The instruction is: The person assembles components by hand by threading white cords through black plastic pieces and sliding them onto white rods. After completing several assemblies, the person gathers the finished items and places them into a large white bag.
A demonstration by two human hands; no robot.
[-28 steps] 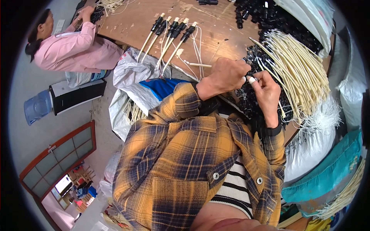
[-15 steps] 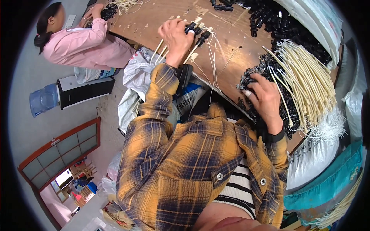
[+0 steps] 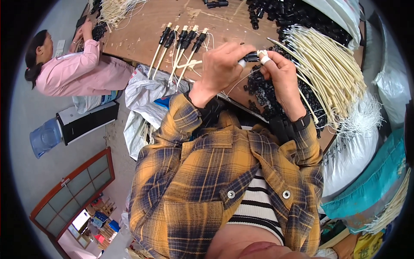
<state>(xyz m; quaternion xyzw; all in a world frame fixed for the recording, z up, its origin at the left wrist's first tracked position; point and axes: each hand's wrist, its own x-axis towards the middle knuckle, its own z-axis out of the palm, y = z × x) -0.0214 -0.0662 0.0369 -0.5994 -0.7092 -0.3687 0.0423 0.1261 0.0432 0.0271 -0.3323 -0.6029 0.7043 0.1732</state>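
In front of me both hands meet over the table's near side. My left hand is closed on a black plastic fitting, held roughly level. The thumb and fingers of my right hand pinch at the fitting's right end, where a small cream piece shows. White wrapping covers a digit on each hand. Left of my hands, several cream rods with black fittings on them lie side by side over the table edge. Small black parts are heaped beneath my right hand.
A big bundle of cream rods with white strings lies at the right. Larger black fittings are piled at the far right beside a white sack. A person in pink works at the table's left end. Bags hang near the front edge.
My left hand has left the row of fitted rods and moved right. My right hand has risen from the small black parts to meet it at a black fitting.
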